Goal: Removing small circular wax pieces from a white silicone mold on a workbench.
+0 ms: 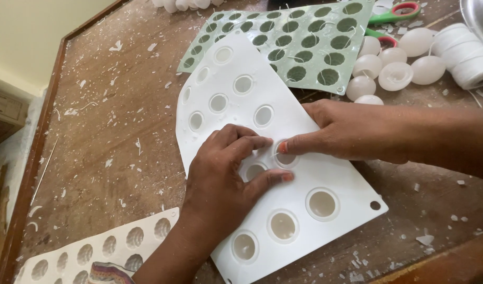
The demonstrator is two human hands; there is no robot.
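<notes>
Wax-flecked wooden table [104, 131] bears a soft, bendy white silicone mould [236, 105], which left hand [220, 179] and right hand [352, 131] press with spread fingers around one cavity, likely best gripped there.

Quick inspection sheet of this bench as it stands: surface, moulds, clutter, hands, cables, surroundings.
Surface: brown wooden table, raised edge, strewn with white flakes.
Job's things: white mould sheet with round cavities, far end curling up; several near cavities look filled with pale material.
Clutter: green mould sheet behind; a cream mould sheet at the near edge; white half-round pieces; scissors with green and red handles; spool of white string.
Hands: left hand spread on the white sheet; right hand with a finger pressing at a cavity rim; both bare.
Cables: nothing seen.
Surroundings: pale wall at the upper left; metal rim at the top right corner.
</notes>
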